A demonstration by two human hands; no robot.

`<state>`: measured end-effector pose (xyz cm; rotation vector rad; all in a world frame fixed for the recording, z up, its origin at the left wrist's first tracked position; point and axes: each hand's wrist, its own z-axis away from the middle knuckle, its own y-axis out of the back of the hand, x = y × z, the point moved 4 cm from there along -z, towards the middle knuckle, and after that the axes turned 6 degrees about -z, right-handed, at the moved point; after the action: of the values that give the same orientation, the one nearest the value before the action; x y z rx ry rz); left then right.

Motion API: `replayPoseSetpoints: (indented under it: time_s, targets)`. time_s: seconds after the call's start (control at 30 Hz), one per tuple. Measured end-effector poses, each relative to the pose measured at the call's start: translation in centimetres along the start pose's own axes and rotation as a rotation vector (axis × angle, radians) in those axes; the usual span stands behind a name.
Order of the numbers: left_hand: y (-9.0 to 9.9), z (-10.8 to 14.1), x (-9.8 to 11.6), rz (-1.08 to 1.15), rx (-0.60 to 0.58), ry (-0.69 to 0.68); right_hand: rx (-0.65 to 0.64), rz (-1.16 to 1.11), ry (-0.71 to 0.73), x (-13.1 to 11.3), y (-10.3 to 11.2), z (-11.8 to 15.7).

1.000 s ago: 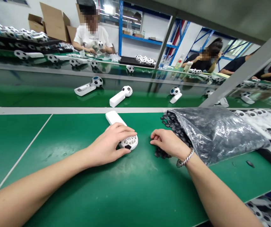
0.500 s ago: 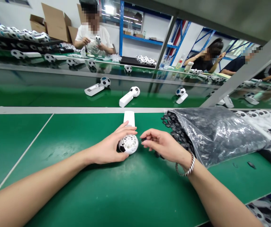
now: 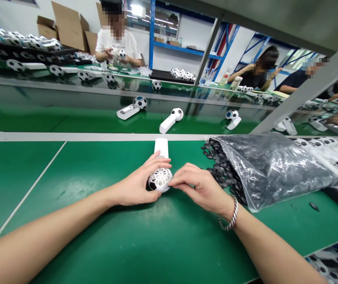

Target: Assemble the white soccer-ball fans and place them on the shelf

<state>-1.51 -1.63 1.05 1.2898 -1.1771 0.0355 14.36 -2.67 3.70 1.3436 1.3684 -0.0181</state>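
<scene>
As left hand (image 3: 135, 186) clamped football-patterned fan head (image 3: 160, 180), white handle (image 3: 161, 148) pointed away on green tabletop (image 3: 24, 177), head steadied for right hand (image 3: 200, 187); right fingertips (image 3: 173, 182) pinched together at its edge, any held item hidden. Loose black pieces (image 3: 220, 171) spilled from clear bag (image 3: 272, 169), within reach.

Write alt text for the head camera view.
The left hand holds a white handheld fan with a football-patterned caged head, and the fingertips of the right hand touch that head. Beside them on the green workbench, small black pieces spill from a clear plastic bag.
</scene>
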Motion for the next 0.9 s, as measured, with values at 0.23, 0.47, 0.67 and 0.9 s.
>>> replayPoseSetpoints:
  time_s: [0.23, 0.47, 0.67, 0.9]
  targets:
    - [-0.6, -0.4, 0.0, -0.004, 0.097, 0.041, 0.052, 0.001, 0.018, 0.2, -1.3, -0.1]
    - [-0.8, -0.4, 0.5, -0.025, 0.108, 0.104, 0.183, -0.141, -0.192, 1.9, -1.4, 0.0]
    - [-0.8, -0.3, 0.7, -0.051, 0.122, 0.073, 0.063, -0.35, -0.287, 2.9, -2.3, 0.2]
    - [-1.1, -0.4, 0.4, -0.04, 0.179, 0.084, 0.044, -0.392, -0.265, 3.1, -2.2, 0.0]
